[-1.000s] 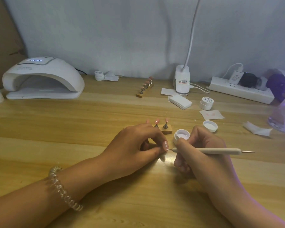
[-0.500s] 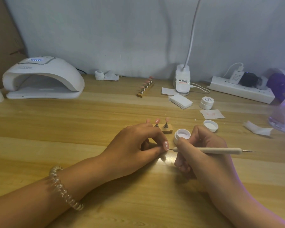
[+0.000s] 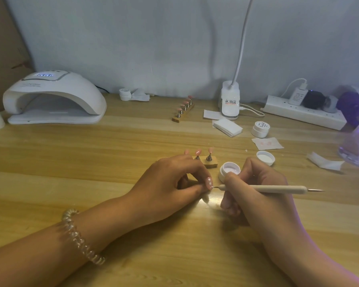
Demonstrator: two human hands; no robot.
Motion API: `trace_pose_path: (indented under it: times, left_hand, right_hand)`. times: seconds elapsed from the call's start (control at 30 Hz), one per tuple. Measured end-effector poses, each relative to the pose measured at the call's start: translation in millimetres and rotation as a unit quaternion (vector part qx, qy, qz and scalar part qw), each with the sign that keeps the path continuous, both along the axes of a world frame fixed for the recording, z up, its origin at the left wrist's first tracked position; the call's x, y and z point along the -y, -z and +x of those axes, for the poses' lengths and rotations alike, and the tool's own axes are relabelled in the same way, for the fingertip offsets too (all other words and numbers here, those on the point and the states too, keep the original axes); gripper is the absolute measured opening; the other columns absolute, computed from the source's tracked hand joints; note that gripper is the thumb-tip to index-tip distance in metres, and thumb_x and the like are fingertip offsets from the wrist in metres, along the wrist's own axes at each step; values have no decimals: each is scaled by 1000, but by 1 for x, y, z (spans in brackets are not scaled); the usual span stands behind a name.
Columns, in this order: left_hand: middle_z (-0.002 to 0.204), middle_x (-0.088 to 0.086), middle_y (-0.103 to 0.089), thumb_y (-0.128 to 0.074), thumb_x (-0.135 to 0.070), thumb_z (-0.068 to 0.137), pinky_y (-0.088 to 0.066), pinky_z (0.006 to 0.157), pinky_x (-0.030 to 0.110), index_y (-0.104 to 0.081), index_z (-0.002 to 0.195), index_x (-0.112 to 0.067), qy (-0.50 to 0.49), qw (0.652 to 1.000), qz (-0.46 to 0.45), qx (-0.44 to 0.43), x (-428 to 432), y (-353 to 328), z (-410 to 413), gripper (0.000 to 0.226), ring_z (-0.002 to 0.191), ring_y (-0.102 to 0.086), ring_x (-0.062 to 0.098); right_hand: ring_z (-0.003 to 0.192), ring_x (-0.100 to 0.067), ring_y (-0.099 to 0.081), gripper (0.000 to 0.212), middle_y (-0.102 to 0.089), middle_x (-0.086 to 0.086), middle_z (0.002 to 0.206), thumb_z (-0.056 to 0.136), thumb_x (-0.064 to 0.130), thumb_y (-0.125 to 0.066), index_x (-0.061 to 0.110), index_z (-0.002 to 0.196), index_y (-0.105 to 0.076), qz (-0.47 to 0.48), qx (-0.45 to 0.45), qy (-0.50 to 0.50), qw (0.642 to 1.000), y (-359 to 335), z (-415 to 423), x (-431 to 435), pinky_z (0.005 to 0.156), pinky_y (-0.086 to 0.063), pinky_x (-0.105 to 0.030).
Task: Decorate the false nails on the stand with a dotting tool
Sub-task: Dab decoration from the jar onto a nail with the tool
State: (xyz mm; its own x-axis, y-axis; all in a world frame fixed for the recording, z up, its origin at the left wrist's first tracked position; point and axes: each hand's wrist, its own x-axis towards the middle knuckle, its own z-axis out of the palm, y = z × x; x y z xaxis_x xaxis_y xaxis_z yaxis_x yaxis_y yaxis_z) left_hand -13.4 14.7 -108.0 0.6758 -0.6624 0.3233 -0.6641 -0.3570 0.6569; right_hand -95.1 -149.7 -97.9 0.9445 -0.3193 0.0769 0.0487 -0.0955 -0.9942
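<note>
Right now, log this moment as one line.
phase: dotting | left hand: pinches pink false nail | right hand: grips dotting tool, tip at nail | gel pot: open | stand: behind left hand

I get dim, soft light; one small glare patch shines on the bench at centre, a purple cast tints the blurred right edge, and the margins bow.

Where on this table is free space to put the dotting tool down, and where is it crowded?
Free: the bare wood between the nail lamp and the left hand. Crowded: right, around the open jar, lid and paper wipes.
</note>
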Motion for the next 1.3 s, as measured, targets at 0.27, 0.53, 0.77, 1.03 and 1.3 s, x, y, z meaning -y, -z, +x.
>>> trace_pose_path:
  times: [0.27, 0.53, 0.77, 1.03, 1.3]
  left_hand:
    - [87, -15, -69, -75, -15, 86, -38, 71, 13, -72, 88, -23, 0, 1000, 1, -2, 0, 0, -1, 9, 61, -57, 17]
    - [88, -11, -66, -74, -15, 85, -38, 66, 15, -73, 87, -24, -10, 1000, 9, -6, -1, -2, -2, 9, 61, -55, 15]
    - [91, -9, -68, -74, -17, 86, -49, 76, 33, -72, 87, -26, -6, 1000, -2, -17, 0, 0, -2, 9, 60, -56, 15]
    - [92, -10, -68, -74, -19, 86, -51, 85, 41, -72, 87, -28, -7, 1000, 0, -14, 0, -1, -2, 10, 61, -55, 12]
    - [87, -13, -65, -75, -14, 85, -39, 64, 18, -72, 87, -25, -9, 1000, 6, -5, 0, -1, -2, 12, 62, -55, 15]
  right_hand:
    - [39, -14, -49, 32, -62, -13, 50, 84, 8, -64, 14, 60, -44, -7, 10, -1, 1000, 1, 0, 0, 39, -39, -22]
    - [39, -7, -43, 34, -56, 1, 50, 85, 43, -66, 11, 78, -59, -23, 110, 109, 988, -4, 7, 21, 39, -34, -15]
    - [41, -9, -51, 32, -66, 2, 61, 92, 51, -57, 25, 77, -68, -119, 42, 91, 988, 7, 16, 29, 43, -42, -27]
    - [47, -5, -53, 30, -66, 4, 63, 89, 52, -56, 27, 75, -66, -174, 49, 79, 980, 8, 15, 29, 48, -41, -18]
    - [40, -14, -50, 25, -64, -5, 59, 86, 35, -66, 12, 81, -60, 2, 159, 71, 985, -9, 0, 14, 39, -42, -21]
